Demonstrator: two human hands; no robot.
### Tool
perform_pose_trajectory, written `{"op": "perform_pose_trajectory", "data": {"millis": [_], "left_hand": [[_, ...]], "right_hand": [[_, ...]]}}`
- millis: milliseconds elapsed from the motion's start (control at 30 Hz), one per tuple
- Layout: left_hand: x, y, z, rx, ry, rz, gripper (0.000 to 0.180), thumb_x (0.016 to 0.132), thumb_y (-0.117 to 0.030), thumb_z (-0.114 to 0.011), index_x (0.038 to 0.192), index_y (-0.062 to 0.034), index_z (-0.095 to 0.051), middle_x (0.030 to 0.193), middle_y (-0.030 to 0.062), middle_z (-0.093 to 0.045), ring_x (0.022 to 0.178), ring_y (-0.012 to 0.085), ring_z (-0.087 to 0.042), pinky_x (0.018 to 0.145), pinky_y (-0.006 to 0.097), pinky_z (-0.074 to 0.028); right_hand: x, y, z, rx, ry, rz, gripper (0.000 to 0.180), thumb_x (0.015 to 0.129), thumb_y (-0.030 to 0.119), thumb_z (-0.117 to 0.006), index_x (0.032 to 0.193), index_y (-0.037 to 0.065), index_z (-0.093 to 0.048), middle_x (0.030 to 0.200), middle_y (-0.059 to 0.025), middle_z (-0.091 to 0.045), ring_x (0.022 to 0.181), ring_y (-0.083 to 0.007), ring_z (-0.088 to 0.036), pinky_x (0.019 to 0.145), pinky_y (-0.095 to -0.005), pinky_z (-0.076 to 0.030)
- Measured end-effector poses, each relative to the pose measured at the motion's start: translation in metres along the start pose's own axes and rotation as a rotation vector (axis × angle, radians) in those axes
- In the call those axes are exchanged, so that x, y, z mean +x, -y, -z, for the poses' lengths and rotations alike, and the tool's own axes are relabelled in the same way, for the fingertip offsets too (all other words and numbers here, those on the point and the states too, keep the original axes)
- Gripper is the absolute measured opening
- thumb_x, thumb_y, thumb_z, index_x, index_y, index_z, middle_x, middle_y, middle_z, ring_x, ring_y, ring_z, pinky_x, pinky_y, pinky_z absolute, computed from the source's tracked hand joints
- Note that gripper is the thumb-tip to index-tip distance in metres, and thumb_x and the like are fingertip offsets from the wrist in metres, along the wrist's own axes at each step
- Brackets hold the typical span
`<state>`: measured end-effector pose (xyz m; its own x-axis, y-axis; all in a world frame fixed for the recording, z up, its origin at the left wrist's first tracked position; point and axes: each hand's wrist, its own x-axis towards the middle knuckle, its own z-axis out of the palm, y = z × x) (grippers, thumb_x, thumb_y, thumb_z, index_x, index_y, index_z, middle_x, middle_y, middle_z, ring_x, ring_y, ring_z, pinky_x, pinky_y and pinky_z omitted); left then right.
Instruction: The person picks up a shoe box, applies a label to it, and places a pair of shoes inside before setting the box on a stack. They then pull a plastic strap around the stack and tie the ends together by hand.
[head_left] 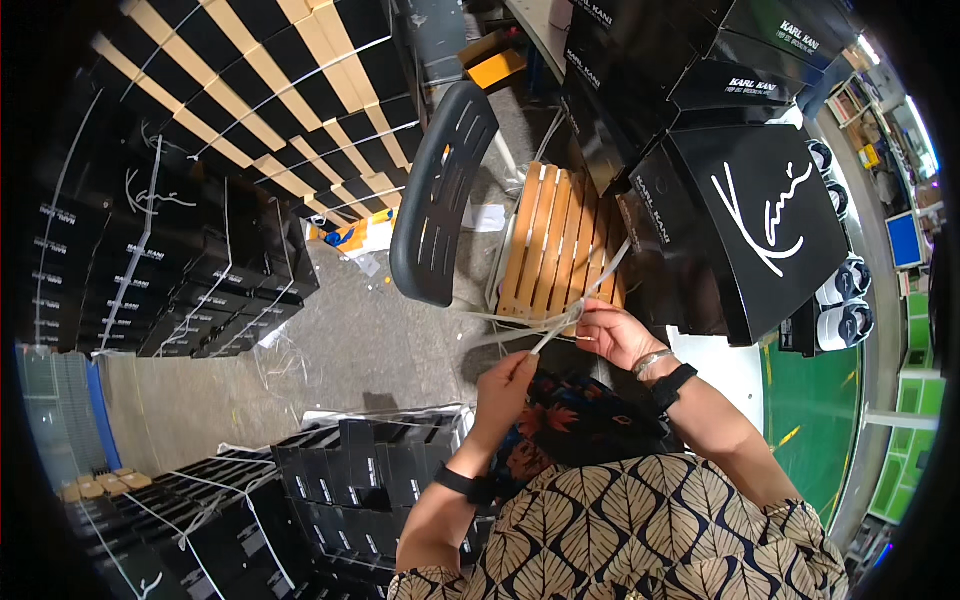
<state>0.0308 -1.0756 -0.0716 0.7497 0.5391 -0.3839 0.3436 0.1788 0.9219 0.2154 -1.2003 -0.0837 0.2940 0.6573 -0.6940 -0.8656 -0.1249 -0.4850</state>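
Pale plastic twine point(553, 330) runs between my two hands, in front of a slatted wooden stool point(545, 240). My left hand point(503, 395) is closed, its thumb and fingers pinching the twine. Higher and to the right, my right hand point(615, 335) has its fingers closed on the twine too, where several strands cross. One strand stretches from there up toward the stack of black shoe boxes point(690, 240) at the right. Loose strands trail left past the stool's near edge. Whether the strands are knotted cannot be made out.
A black plastic chair back point(443, 195) stands left of the stool. Tied stacks of black boxes point(170, 260) fill the left side, with more boxes point(350, 480) at lower left. White shoes point(845, 310) line the far right. Scraps lie on the grey floor point(360, 340).
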Motion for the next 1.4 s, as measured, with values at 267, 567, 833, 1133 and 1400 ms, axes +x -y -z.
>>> {"op": "perform_pose_trajectory", "data": {"millis": [267, 567, 833, 1133, 1400], "left_hand": [[0.032, 0.006, 0.008, -0.075, -0.041, -0.021, 0.023, 0.086, -0.019, -0.057, 0.094, 0.0022, -0.061, 0.070, 0.0022, -0.058, 0.066, 0.0073, -0.050, 0.062, 0.022, -0.041], [0.088, 0.004, 0.014, 0.623, -0.174, -0.279, 0.018, 0.073, -0.022, -0.062, 0.077, -0.0054, -0.067, 0.090, 0.0090, -0.061, 0.086, 0.0315, -0.052, 0.078, 0.038, -0.040], [0.091, -0.003, 0.005, 0.437, 0.143, -0.154, 0.024, 0.076, -0.024, -0.058, 0.081, -0.0013, -0.064, 0.073, 0.0138, -0.061, 0.069, 0.0264, -0.059, 0.065, 0.033, -0.044], [0.081, -0.010, -0.002, 0.307, 0.249, 0.050, 0.025, 0.079, -0.022, -0.055, 0.081, 0.0022, -0.060, 0.067, 0.0095, -0.058, 0.063, 0.0146, -0.054, 0.060, 0.027, -0.042], [0.074, -0.024, -0.004, 0.079, 0.230, 0.215, 0.025, 0.083, -0.021, -0.055, 0.084, 0.0035, -0.060, 0.070, 0.0052, -0.059, 0.066, 0.0092, -0.053, 0.060, 0.024, -0.041]], "right_hand": [[-0.012, 0.004, -0.009, -0.103, -0.161, 0.131, 0.009, 0.086, 0.012, -0.057, 0.094, 0.008, -0.055, 0.080, -0.0010, -0.059, 0.064, -0.0083, -0.056, 0.058, -0.0193, -0.047], [-0.025, -0.001, 0.000, -0.256, -0.262, 0.225, 0.011, 0.084, 0.008, -0.058, 0.094, 0.004, -0.057, 0.079, 0.0008, -0.058, 0.057, -0.0039, -0.050, 0.053, -0.0151, -0.041], [-0.028, 0.000, 0.005, -0.225, -0.230, 0.218, 0.012, 0.084, 0.007, -0.058, 0.096, 0.005, -0.059, 0.081, 0.0021, -0.059, 0.063, -0.0017, -0.050, 0.055, -0.0133, -0.041], [-0.033, 0.001, 0.002, -0.061, -0.210, 0.250, 0.012, 0.085, 0.006, -0.058, 0.096, 0.007, -0.059, 0.080, 0.0018, -0.059, 0.067, -0.0039, -0.054, 0.061, -0.0157, -0.045], [-0.034, -0.002, 0.006, -0.238, -0.227, 0.202, 0.015, 0.082, 0.003, -0.060, 0.097, 0.006, -0.059, 0.083, -0.0004, -0.061, 0.068, -0.0071, -0.055, 0.062, -0.0188, -0.045]]}}
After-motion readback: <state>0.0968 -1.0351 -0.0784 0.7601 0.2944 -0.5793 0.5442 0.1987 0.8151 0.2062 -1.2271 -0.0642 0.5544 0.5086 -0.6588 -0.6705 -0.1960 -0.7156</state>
